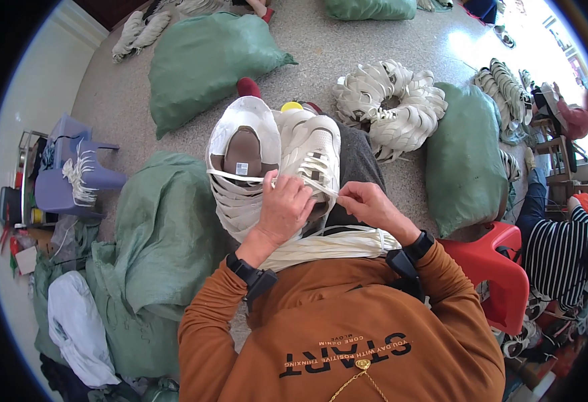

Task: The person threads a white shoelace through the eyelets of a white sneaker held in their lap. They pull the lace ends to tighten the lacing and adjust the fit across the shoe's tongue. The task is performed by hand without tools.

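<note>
On my lap a white lace-up shoe upper [313, 144] points away from me, its laces partly threaded through the eyelets. My left hand [286, 206] is closed at the shoe's near end, with a flat white shoelace [237, 176] running out from its fingers to the left. To the right, the fingertips of my right hand [373, 209] pinch a strand of shoelace drawn from the shoe. Left of this shoe stands a nested stack of white shoe uppers [230, 209], with a brown lining visible inside. A bundle of cream laces [337, 246] lies across my lap.
A ring of white shoe uppers [411, 110] lies ahead on the right. Green sacks [213, 63] stand ahead, with another green sack [465, 161] at the right. A red stool [501, 275] is close on my right, a purple chair [83, 177] at left. Other people [555, 248] sit at the right.
</note>
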### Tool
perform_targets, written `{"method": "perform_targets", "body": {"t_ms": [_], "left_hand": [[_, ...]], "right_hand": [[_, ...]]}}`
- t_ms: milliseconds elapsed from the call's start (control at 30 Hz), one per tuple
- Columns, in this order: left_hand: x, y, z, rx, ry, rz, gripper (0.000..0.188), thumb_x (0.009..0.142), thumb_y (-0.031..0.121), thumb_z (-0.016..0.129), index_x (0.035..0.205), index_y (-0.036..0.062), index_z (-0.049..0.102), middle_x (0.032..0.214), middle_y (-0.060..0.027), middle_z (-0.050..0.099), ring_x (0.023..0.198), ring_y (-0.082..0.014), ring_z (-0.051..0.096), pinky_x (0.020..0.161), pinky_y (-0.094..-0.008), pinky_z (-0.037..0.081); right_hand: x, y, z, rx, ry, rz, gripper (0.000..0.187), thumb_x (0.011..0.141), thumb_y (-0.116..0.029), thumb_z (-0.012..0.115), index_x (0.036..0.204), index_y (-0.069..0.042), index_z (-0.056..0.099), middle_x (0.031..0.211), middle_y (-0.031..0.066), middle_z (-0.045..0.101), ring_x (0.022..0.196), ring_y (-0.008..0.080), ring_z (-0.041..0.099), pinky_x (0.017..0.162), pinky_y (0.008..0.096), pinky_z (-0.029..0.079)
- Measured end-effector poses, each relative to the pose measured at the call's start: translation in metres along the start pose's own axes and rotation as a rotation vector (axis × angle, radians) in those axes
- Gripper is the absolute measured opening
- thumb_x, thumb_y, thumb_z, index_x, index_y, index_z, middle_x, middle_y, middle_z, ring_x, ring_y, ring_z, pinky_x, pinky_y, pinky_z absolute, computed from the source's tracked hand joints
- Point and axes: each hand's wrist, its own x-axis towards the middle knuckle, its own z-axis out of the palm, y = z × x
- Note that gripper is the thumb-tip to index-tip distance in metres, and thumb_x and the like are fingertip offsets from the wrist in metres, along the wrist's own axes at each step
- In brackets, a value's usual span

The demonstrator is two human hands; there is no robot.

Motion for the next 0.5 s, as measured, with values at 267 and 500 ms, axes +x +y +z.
{"method": "perform_targets", "body": {"t_ms": [267, 500], "left_hand": [[0.008, 0.000, 0.020, 0.156, -0.094, 0.103, 0.007, 0.083, 0.016, 0.060, 0.087, 0.0118, 0.063, 0.090, -0.0050, 0.057, 0.097, -0.0236, 0.057, 0.108, -0.0530, 0.036], [-0.017, -0.035, -0.023, 0.200, -0.096, 0.088, 0.009, 0.082, 0.010, 0.059, 0.089, 0.0105, 0.065, 0.087, -0.0057, 0.059, 0.094, -0.0247, 0.059, 0.108, -0.0539, 0.036]], "right_hand": [[0.014, 0.004, 0.029, -0.506, 0.330, -0.509, 0.029, 0.078, -0.020, 0.080, 0.080, -0.004, 0.056, 0.079, 0.0152, 0.059, 0.076, 0.0400, 0.061, 0.062, 0.0464, 0.048], [0.022, 0.014, 0.035, -0.447, 0.466, -0.607, 0.017, 0.073, -0.007, 0.070, 0.083, -0.003, 0.058, 0.089, 0.0171, 0.055, 0.087, 0.0392, 0.056, 0.076, 0.0471, 0.048]]}}
